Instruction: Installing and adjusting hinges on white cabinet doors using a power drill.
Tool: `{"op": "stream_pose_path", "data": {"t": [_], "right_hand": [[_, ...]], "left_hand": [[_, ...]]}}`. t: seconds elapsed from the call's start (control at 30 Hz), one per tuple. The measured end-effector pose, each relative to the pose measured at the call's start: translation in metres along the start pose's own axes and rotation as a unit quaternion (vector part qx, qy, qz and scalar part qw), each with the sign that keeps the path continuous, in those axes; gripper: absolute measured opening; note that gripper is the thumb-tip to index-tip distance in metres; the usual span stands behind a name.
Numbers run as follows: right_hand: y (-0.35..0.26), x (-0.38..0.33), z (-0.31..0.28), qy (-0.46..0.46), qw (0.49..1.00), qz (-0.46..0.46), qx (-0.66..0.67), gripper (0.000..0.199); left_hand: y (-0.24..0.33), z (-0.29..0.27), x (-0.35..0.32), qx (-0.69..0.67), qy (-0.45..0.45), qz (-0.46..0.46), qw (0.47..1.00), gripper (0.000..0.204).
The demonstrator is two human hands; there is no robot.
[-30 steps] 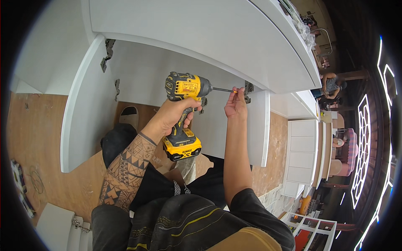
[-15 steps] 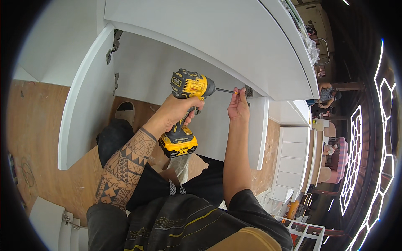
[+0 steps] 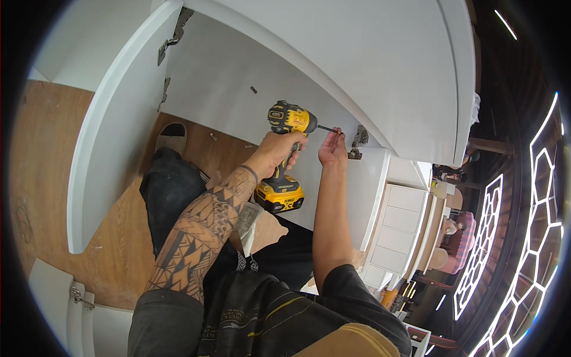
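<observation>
My left hand (image 3: 278, 150) wraps round the grip of a yellow and black cordless impact driver (image 3: 297, 121), its battery hanging below. A long dark screwdriver bit (image 3: 326, 128) sticks out of the chuck to the right. The fingertips of my right hand (image 3: 333, 150) pinch the bit's far end; whether a screw sits there is too small to tell. Just right of those fingers is a metal hinge (image 3: 360, 137), between the white cabinet and its open right door (image 3: 373, 187). The left door (image 3: 116, 128) also stands open, with a hinge (image 3: 169, 46) near its upper end.
A white cabinet panel (image 3: 380, 65) curves above my hands. Inside the cabinet a small dark piece (image 3: 254, 90) shows on the pale surface. My legs are on the wood floor (image 3: 122, 271) between the doors. White loose panels (image 3: 50, 297) lie lower left; white drawers (image 3: 395, 217) stand right.
The view has shifted. The impact driver has moved closer to my right hand, which still pinches the bit's end. The hinge beside my right fingers shows more fully now.
</observation>
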State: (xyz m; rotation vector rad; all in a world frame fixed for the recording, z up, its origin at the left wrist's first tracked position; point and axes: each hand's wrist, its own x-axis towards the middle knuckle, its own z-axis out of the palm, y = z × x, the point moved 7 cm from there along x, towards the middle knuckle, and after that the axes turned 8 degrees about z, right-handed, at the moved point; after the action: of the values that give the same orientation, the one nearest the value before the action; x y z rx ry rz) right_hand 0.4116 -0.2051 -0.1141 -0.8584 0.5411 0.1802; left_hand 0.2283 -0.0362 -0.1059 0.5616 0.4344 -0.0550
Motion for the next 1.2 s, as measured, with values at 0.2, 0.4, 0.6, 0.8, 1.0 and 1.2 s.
{"op": "stream_pose_path", "data": {"t": [0.2, 0.4, 0.6, 0.8, 1.0, 1.2], "right_hand": [[-0.007, 0.01, -0.001, -0.021, 0.999, -0.041, -0.019, 0.039], [-0.009, 0.015, -0.004, -0.069, 0.996, -0.051, 0.024, 0.043], [-0.019, 0.029, -0.012, -0.057, 0.996, -0.007, 0.064, 0.029], [-0.019, 0.024, -0.012, -0.089, 0.994, 0.001, 0.064, 0.038], [-0.017, 0.012, -0.009, -0.049, 0.997, -0.038, 0.051, 0.039], [-0.017, 0.006, -0.01, -0.028, 0.998, -0.049, 0.036, 0.039]], "left_hand": [[-0.016, 0.016, 0.027, -0.025, -0.015, -0.012, 1.0, 0.021], [-0.02, 0.023, 0.038, -0.049, -0.021, -0.017, 0.998, 0.018], [-0.019, 0.028, 0.042, -0.034, -0.015, -0.018, 0.999, 0.021], [-0.016, 0.026, 0.041, -0.041, -0.025, -0.01, 0.999, 0.022], [-0.019, 0.024, 0.043, -0.037, -0.02, -0.019, 0.999, 0.022], [-0.019, 0.024, 0.042, -0.029, -0.02, -0.023, 0.999, 0.022]]}}
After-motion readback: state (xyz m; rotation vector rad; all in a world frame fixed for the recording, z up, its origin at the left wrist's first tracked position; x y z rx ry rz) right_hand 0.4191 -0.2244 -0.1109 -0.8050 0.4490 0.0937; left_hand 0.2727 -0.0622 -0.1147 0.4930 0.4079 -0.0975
